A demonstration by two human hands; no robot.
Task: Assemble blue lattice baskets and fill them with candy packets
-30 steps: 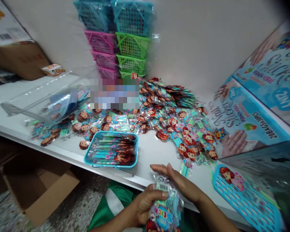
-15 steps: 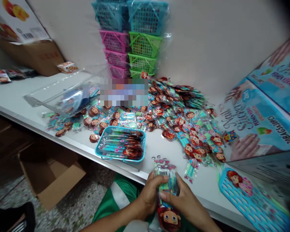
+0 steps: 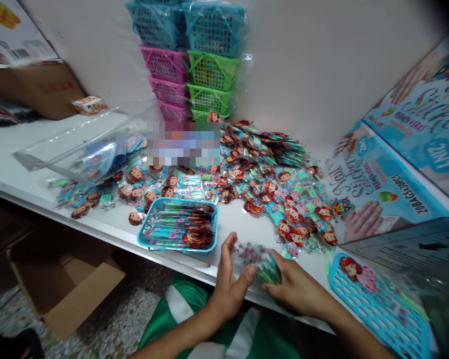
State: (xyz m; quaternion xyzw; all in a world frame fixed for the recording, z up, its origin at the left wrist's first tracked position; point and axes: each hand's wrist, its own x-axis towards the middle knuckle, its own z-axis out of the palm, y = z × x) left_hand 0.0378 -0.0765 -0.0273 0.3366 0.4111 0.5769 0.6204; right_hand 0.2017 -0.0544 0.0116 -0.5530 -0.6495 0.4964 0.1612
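A stack of small clear packets (image 3: 267, 269), blurred by motion, is gripped in my right hand (image 3: 297, 284) above the table's front edge. On its left side my left hand (image 3: 230, 279) has its fingers and thumb spread, with the thumb close to the stack; whether it touches cannot be told. A blue basket (image 3: 177, 224), holding a row of similar packets on edge, sits at the table edge to the left of my hands. Behind the basket and my hands lies a wide heap of loose packets (image 3: 237, 174) with red-haired and brown-haired doll heads.
Stacked blue, pink and green baskets (image 3: 209, 65) stand by the wall. A clear plastic container (image 3: 78, 154) lies on the left. Blue cartons (image 3: 381, 194) and a blue perforated tray (image 3: 377, 304) are on the right. An open cardboard box (image 3: 71, 284) is on the floor.
The packet stack has tilted and moved up, its doll heads no longer showing. My left hand has opened from around it, while my right hand keeps its grip. The view has shifted slightly right.
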